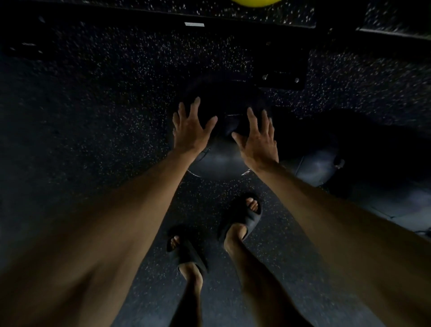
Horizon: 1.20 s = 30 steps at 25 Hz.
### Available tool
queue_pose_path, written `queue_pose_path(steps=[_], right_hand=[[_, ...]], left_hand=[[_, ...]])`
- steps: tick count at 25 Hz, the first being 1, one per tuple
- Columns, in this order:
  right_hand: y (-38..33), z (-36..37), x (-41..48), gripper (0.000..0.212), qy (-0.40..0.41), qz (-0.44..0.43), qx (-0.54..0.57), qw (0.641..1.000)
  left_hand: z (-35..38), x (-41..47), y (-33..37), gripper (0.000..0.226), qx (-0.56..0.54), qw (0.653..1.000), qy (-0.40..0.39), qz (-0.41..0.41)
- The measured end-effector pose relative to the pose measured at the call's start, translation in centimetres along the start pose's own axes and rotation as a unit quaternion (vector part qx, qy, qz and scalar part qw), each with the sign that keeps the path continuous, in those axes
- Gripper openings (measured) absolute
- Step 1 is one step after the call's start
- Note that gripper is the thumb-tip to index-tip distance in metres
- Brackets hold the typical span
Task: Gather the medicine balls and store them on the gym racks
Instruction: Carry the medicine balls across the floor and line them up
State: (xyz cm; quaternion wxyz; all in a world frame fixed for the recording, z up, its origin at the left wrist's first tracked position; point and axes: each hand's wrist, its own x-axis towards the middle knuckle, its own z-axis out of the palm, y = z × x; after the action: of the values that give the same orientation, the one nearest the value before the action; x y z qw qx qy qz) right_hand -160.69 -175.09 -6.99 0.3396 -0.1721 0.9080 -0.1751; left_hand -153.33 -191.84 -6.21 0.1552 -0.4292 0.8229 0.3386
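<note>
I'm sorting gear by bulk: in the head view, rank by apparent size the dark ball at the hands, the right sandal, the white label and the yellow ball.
1. dark ball, largest.
2. right sandal.
3. white label, smallest.
Unranked: yellow ball, cropped by the top edge, so only a sliver shows.

Both arms run bare from the left hand (191,131) and right hand (258,145) to the near edge. Bare lower legs end in dark, wide-strapped, open-toed slides, the left sandal (186,253) and right sandal (245,218), with toes showing.
</note>
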Motion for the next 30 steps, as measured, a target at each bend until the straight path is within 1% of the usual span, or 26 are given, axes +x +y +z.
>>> queue_pose_path(steps=[2, 3, 5, 7, 10, 12, 15, 20, 23, 26, 28, 30], right_hand=[[-0.9, -1.2, -1.8, 0.071, -0.020, 0.002, -0.036, 0.999], [-1.7, -1.8, -3.1, 0.066, -0.024, -0.006, -0.062, 0.998], [-4.2, -3.5, -6.5, 0.052, -0.039, -0.041, -0.123, 0.991], [-7.3, -5.8, -10.6, 0.044, -0.068, -0.069, -0.156, 0.983], [-11.4, -8.8, -17.8, 0.039, -0.122, -0.099, -0.179, 0.971], [-13.6, -10.0, -22.9, 0.038, -0.146, -0.103, -0.176, 0.968], [-17.1, -11.1, -31.3, 0.038, -0.153, -0.098, -0.157, 0.971], [-20.9, -9.3, -41.9, 0.035, -0.152, -0.121, -0.169, 0.966], [-22.9, -7.0, -47.1, 0.036, -0.179, -0.143, -0.197, 0.953], [-24.5, -4.1, -52.2, 0.036, -0.193, -0.175, -0.231, 0.938], [-25.3, -2.2, -55.3, 0.035, -0.208, -0.194, -0.251, 0.926], [-26.1, 0.4, -58.6, 0.035, -0.229, -0.222, -0.280, 0.906]], left_hand=[[-1.4, -2.0, 0.5, 0.066, 0.038, 0.999, -0.004, -0.010], [-2.1, -3.4, 0.8, 0.061, 0.056, 0.998, -0.010, 0.000], [-4.8, -7.2, 1.0, 0.047, 0.077, 0.996, -0.035, 0.018], [-8.5, -11.7, 0.9, 0.038, 0.102, 0.993, -0.060, 0.016], [-14.5, -19.4, -0.3, 0.040, 0.145, 0.985, -0.090, 0.000], [-17.9, -24.7, -1.7, 0.041, 0.154, 0.982, -0.111, -0.016], [-22.3, -32.9, -4.4, 0.041, 0.148, 0.980, -0.128, -0.020], [-25.1, -43.8, -9.8, 0.039, 0.132, 0.980, -0.144, -0.036], [-25.7, -49.2, -13.6, 0.040, 0.100, 0.984, -0.136, -0.063], [-25.1, -54.7, -17.8, 0.041, 0.063, 0.989, -0.109, -0.077], [-24.9, -58.2, -20.1, 0.038, 0.015, 0.991, -0.090, -0.099], [-24.6, -62.5, -22.9, 0.036, -0.023, 0.990, -0.053, -0.130]])
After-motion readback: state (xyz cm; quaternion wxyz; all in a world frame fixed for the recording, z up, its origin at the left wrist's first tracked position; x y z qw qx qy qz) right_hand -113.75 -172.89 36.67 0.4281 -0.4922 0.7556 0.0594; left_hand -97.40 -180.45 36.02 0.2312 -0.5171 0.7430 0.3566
